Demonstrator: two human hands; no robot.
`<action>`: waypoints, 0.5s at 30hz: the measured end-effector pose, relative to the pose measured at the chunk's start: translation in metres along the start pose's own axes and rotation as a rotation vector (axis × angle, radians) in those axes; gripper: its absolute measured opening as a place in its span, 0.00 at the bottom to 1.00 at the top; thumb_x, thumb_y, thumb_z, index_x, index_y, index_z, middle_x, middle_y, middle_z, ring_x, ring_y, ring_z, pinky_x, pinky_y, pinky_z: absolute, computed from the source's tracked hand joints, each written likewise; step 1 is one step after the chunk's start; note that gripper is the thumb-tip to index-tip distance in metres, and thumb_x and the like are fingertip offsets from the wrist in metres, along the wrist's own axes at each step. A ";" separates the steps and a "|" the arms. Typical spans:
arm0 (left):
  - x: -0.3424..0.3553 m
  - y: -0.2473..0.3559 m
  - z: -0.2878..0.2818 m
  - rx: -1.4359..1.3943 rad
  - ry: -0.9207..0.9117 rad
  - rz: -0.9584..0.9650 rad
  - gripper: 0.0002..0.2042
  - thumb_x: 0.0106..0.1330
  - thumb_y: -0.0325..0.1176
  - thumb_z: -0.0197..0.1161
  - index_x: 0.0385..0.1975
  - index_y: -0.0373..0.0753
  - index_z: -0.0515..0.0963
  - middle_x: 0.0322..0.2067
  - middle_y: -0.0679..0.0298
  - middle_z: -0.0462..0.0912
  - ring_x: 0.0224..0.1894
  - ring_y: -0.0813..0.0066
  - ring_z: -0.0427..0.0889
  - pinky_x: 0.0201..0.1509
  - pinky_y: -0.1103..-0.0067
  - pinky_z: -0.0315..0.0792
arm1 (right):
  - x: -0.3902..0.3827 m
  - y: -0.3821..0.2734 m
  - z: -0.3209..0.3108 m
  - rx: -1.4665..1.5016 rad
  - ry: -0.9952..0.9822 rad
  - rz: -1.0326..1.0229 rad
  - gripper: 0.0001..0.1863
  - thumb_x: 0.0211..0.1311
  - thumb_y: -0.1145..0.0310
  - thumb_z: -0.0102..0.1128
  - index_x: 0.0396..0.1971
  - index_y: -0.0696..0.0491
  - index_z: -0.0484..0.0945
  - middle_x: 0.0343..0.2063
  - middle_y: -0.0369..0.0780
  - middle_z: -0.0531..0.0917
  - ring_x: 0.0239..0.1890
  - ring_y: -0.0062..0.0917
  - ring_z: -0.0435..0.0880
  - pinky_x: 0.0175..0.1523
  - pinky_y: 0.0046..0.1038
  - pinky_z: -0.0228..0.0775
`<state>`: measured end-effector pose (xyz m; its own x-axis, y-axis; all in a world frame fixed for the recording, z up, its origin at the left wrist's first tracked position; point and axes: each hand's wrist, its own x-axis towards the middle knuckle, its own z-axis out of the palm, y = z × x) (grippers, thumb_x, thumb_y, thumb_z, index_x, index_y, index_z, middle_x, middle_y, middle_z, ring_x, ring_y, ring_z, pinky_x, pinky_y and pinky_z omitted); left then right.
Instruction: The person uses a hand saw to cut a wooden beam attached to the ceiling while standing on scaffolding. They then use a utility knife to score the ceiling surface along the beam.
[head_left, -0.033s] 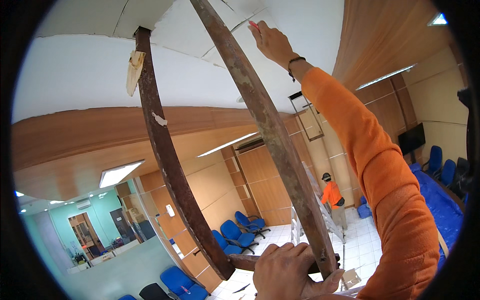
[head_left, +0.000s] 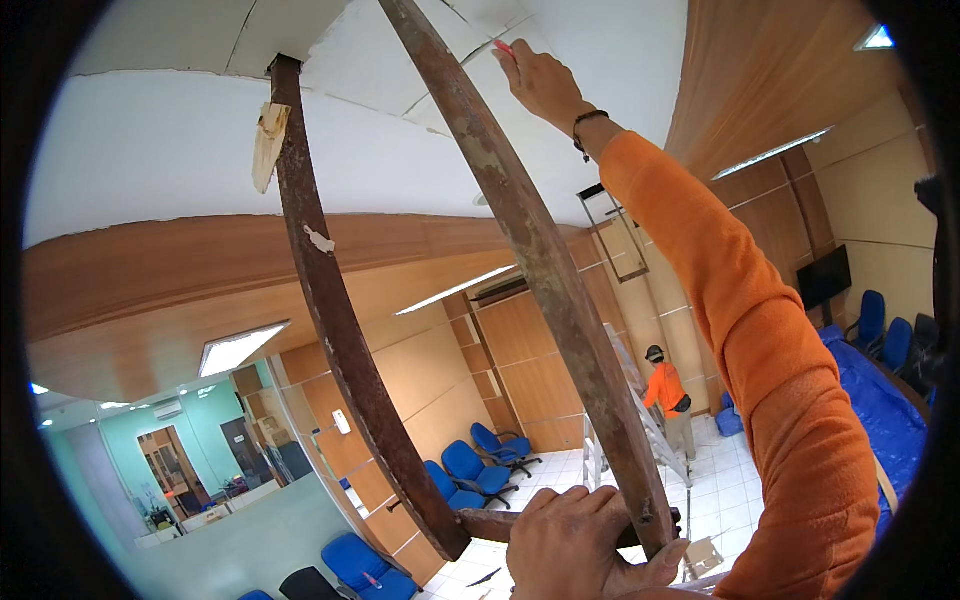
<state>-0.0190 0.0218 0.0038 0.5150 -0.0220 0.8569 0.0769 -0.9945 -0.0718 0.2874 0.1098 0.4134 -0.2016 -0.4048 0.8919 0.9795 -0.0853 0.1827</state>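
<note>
High at the ceiling, my right hand [head_left: 545, 88] is closed around a small pink-red tool [head_left: 504, 47], mostly hidden by the fingers. The tool's end is close to a seam in the white ceiling panels [head_left: 590, 40]; whether it touches cannot be made out. My left hand [head_left: 570, 545] is wrapped over the rusty crossbar [head_left: 487, 524] of a hanging brown metal frame. Its right upright [head_left: 520, 215] comes down beside that hand, and its left upright [head_left: 335, 310] carries a torn piece of board [head_left: 269, 145] near the top.
Below, a person in orange [head_left: 664, 390] stands by a stepladder [head_left: 655, 435] on the tiled floor. Blue chairs [head_left: 475, 465] line the wall, and blue sheeting [head_left: 875, 420] covers a table at right. A smaller metal frame [head_left: 613, 235] hangs from the ceiling farther off.
My right hand and forearm have shifted very slightly left along the ceiling, the pink-red tool with them. My left hand stays on the crossbar.
</note>
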 end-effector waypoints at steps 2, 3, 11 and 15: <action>0.001 -0.001 -0.001 0.007 -0.022 0.012 0.28 0.58 0.69 0.59 0.21 0.48 0.84 0.23 0.61 0.83 0.29 0.59 0.82 0.40 0.66 0.70 | 0.007 -0.003 0.001 0.000 -0.005 -0.002 0.22 0.81 0.50 0.49 0.40 0.58 0.71 0.15 0.48 0.81 0.16 0.46 0.81 0.22 0.43 0.73; 0.001 -0.001 -0.002 0.009 -0.031 0.018 0.28 0.58 0.70 0.59 0.21 0.47 0.84 0.23 0.61 0.83 0.30 0.59 0.82 0.40 0.66 0.70 | 0.009 -0.003 0.002 0.004 0.005 0.001 0.23 0.81 0.49 0.48 0.40 0.58 0.71 0.15 0.48 0.81 0.15 0.46 0.81 0.22 0.43 0.73; -0.006 -0.014 0.004 0.190 -0.064 0.051 0.24 0.50 0.62 0.65 0.19 0.44 0.76 0.22 0.63 0.75 0.29 0.60 0.79 0.37 0.66 0.69 | 0.011 -0.005 0.009 0.020 0.032 -0.007 0.25 0.82 0.47 0.44 0.36 0.57 0.71 0.14 0.49 0.81 0.18 0.46 0.83 0.22 0.45 0.75; -0.007 -0.027 0.014 0.198 -0.022 0.082 0.23 0.44 0.59 0.66 0.18 0.43 0.72 0.22 0.63 0.73 0.29 0.61 0.78 0.35 0.66 0.69 | 0.006 -0.001 0.017 0.045 0.042 0.009 0.25 0.82 0.48 0.45 0.36 0.57 0.70 0.14 0.49 0.80 0.17 0.47 0.83 0.21 0.45 0.75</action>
<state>-0.0131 0.0500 -0.0078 0.5451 -0.0973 0.8327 0.1988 -0.9499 -0.2411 0.2856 0.1234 0.4255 -0.1921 -0.4437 0.8753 0.9801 -0.0410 0.1943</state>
